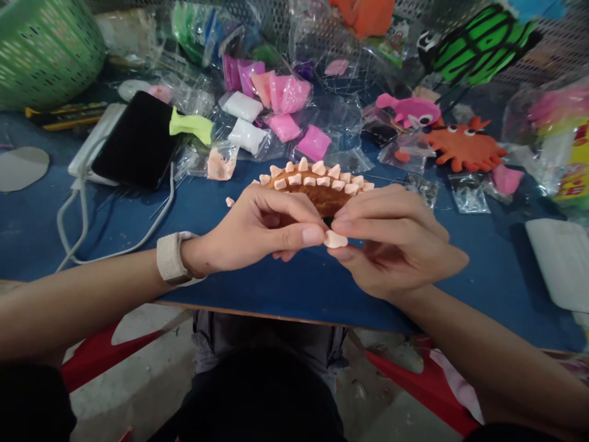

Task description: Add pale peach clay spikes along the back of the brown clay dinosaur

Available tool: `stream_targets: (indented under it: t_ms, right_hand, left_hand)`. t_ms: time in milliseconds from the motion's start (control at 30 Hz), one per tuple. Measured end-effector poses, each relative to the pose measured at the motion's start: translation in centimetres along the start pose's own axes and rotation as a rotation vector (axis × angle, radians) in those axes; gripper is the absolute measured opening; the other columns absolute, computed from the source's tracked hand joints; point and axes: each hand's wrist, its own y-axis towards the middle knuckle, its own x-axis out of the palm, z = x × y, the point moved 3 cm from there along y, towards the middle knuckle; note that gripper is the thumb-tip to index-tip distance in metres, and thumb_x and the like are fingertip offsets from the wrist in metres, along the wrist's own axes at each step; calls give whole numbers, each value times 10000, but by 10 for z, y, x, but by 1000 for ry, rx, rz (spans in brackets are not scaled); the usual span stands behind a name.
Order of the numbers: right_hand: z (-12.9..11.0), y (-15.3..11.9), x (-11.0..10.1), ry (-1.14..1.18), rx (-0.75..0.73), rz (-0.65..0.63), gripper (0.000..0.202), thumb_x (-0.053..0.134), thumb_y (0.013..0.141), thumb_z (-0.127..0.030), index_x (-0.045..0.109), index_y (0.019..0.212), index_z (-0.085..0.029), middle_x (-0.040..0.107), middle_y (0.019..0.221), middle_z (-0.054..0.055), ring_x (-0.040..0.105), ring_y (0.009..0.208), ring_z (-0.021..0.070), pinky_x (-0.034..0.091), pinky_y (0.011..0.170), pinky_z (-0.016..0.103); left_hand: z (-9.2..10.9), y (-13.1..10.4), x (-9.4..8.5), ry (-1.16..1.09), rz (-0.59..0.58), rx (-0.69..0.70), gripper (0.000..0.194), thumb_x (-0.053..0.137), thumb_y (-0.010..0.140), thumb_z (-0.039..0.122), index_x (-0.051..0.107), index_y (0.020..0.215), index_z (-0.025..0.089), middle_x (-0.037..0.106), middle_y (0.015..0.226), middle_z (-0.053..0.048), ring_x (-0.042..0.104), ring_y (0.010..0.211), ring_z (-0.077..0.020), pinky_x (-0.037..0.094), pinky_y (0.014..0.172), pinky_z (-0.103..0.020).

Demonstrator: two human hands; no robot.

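Observation:
Between the fingertips of both hands is a small pale-peach piece of modelling clay (336,240). My left hand (271,224) pinches its left end with thumb and fingers, and a watch sits on that wrist. From the other side, my right hand (391,236) grips the piece between thumb and fingers. Just behind the hands lies a brown, curved clay figure (322,197) with rows of pale-peach spikes along its back. Its lower part is hidden by my hands. One loose peach bit (229,201) rests left of the figure.
At the left lie a black phone (138,140), a white cable (85,215) and a cutter knife (69,115). Bagged clay (280,92) spreads across the back, near a green basket (50,52). An orange clay crab (468,144) and a white object (559,261) are at right.

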Motion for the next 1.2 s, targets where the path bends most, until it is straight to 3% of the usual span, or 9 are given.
stream_targets:
  t_ms: [100,300,533,733,900,1067,1200]
  right_hand:
    - [0,-2,-1,25,46,-38,239,901,1001,-393,848,1225,-331,859,968,-9,781,735,172,679,671,355]
    - [-4,-2,1,83,56,-31,179,875,1029,-372,859,1166,-257,856,966,9,794,744,167,688,679,340]
    - [-4,-2,2,22,61,-32,175,839,1050,-433,847,1212,-366,854,949,-24,776,694,171,682,627,355]
    - [-5,-3,3,79,40,-26,232,855,1031,-357,861,1249,-278,858,988,18,791,744,177,692,662,360]
    - [-6,-2,3,31,36,-30,252,862,1037,-427,849,1273,-342,856,992,-15,775,709,168,682,632,357]
    - [-8,-1,4,35,55,-44,288,856,1045,-353,843,1327,-407,850,982,-32,771,718,167,676,639,361]
    - [-7,-1,4,110,39,-31,374,940,954,-277,857,1319,-277,851,1012,5,794,788,180,704,688,354]
  left_hand:
    - [0,0,-2,4,-1,6,133,984,927,304,923,926,186,809,875,-40,642,550,-39,532,494,-137]
    - [-1,0,0,-11,3,-32,134,1012,886,259,909,903,175,804,868,-28,651,546,-35,524,492,-129]
    - [-2,0,-1,-19,-13,-48,193,1036,857,295,895,884,167,808,860,-32,642,545,-35,532,497,-125]
    - [-2,0,-1,13,-14,-65,254,1064,814,320,869,853,161,811,871,-31,649,550,-41,522,481,-121]
    - [0,1,0,45,4,-57,225,1059,819,309,882,836,172,790,814,-19,628,540,-37,502,475,-121]
    - [0,0,0,51,-12,-80,222,1059,822,321,894,856,176,802,824,-27,640,553,-45,523,495,-130]
    - [0,0,0,53,-25,-93,273,1072,807,376,895,867,177,819,867,-40,640,553,-47,529,495,-139]
